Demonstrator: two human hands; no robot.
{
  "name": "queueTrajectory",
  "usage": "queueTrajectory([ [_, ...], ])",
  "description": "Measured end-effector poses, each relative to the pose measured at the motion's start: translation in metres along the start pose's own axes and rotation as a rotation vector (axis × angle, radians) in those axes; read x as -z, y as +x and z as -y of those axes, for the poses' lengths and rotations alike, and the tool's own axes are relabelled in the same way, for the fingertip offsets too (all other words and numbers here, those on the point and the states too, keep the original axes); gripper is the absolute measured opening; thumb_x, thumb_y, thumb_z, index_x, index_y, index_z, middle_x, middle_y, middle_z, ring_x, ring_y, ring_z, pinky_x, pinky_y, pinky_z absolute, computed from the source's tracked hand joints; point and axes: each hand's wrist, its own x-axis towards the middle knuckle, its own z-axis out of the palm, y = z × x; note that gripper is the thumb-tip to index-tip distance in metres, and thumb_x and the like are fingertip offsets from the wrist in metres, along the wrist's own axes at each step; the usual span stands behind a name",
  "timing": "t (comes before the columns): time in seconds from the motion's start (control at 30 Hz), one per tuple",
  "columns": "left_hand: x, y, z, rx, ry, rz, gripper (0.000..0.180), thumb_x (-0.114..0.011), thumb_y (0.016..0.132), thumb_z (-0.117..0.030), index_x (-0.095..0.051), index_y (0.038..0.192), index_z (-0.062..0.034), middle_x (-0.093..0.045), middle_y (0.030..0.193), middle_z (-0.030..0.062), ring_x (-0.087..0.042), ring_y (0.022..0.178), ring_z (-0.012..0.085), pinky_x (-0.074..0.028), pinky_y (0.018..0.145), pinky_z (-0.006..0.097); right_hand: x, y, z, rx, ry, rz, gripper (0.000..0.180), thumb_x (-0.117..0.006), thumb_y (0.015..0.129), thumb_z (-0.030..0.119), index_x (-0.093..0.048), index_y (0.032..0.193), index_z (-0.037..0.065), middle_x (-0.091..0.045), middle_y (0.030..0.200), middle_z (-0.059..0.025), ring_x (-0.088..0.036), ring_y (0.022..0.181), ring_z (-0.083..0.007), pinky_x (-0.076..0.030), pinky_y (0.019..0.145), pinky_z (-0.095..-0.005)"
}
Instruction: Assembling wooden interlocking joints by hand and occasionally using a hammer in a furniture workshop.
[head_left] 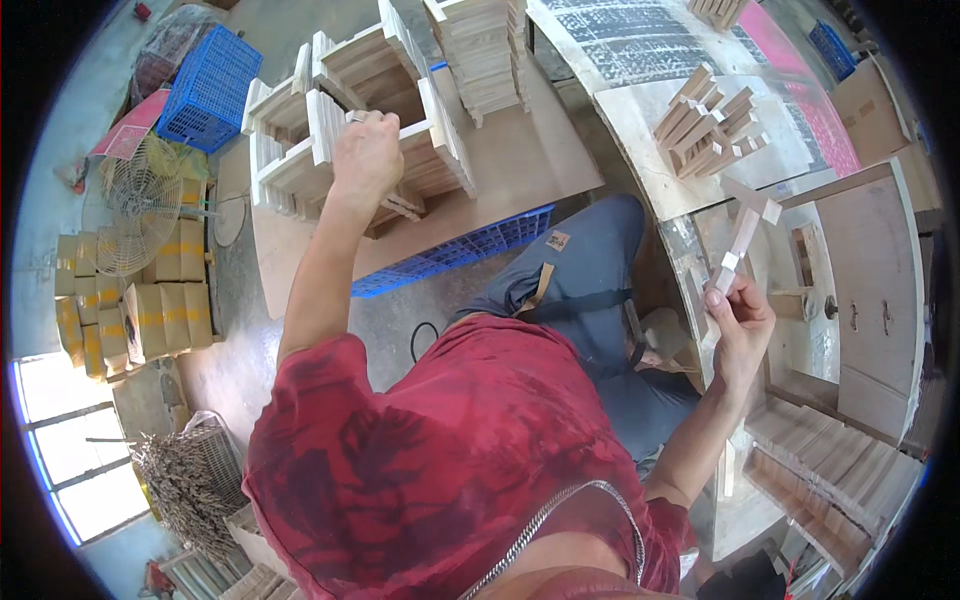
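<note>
My left hand [368, 155], a ring on one finger, reaches up and left to a group of pale wooden box frames [440, 135] stacked on a brown board. Its fingers are closed over the top edge of one upright wooden slat [325, 130]; the fingertips are partly hidden. On the right, my right hand [742, 320] pinches the lower end of a slim wooden stick [742, 235] between thumb and fingers. This stick points up and away, and a short crosspiece shows near its far end. Behind it, a bundle of short wooden sticks [710, 125] stands on the work table.
The brown board [520, 165] rests on a blue plastic crate [450, 255]. Another tall wood stack [485, 60] stands farther back. A pale cabinet [865, 300] and wooden slats [830, 460] are at right. At left are a fan [140, 205], taped cartons [170, 315] and a blue crate [210, 90].
</note>
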Motion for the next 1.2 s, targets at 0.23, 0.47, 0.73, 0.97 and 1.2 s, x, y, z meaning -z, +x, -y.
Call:
queueTrajectory([
  [0.23,-0.024,0.031,0.022,-0.035,0.028,0.219,0.019,-0.066,0.084,-0.015,-0.078,0.095,-0.0075,-0.074,0.094,0.0202,-0.073,0.093,0.0345,-0.058,0.083,0.046,0.002,-0.005,-0.015,0.006,-0.039,-0.011,0.019,-0.081,0.084,0.004,-0.072,0.1,0.0,-0.07,0.092,-0.0023,-0.062,0.085,-0.0099,-0.049,0.079,-0.0264],
  [0.47,0.049,0.019,-0.026,-0.09,-1.061,-0.058,0.015,-0.066,0.097,-0.011,-0.07,0.105,0.0,-0.067,0.084,0.0046,-0.063,0.085,0.0146,-0.051,0.079,0.03,-0.002,0.019,-0.032,0.029,-0.276,-0.002,0.023,-0.083,0.086,0.019,-0.075,0.099,0.002,-0.073,0.085,-0.0029,-0.066,0.08,-0.0101,-0.052,0.074,-0.0276],
  [0.73,0.069,-0.022,-0.215,-1.087,-1.315,0.271,0.026,-0.078,0.084,-0.008,-0.068,0.106,-0.0007,-0.068,0.1,0.0142,-0.065,0.087,0.0335,-0.053,0.084,0.039,0.005,-0.028,-0.055,-0.016,-0.035,-0.216,0.018,-0.079,0.089,0.011,-0.074,0.101,-0.001,-0.073,0.089,-0.0011,-0.065,0.081,-0.0073,-0.053,0.074,-0.0246],
  [0.97,0.051,-0.044,-0.288,-1.258,-1.333,0.153,0.032,-0.085,0.078,-0.011,-0.07,0.105,-0.0019,-0.072,0.095,0.0133,-0.069,0.093,0.0332,-0.054,0.084,0.041,0.013,-0.086,-0.063,-0.118,0.011,-0.314,0.03,-0.074,0.088,0.005,-0.068,0.117,-0.001,-0.072,0.094,-0.0072,-0.069,0.089,-0.0131,-0.057,0.077,-0.0286],
  [1.2,0.05,-0.048,-0.307,-1.048,-1.364,0.572,0.024,-0.082,0.083,-0.015,-0.073,0.1,-0.0007,-0.072,0.091,0.0121,-0.069,0.084,0.0246,-0.053,0.076,0.035,0.005,-0.097,-0.057,-0.179,-0.105,-0.398,0.033,-0.083,0.085,0.015,-0.072,0.112,-0.001,-0.073,0.093,-0.0047,-0.065,0.083,-0.0103,-0.054,0.075,-0.0282],
])
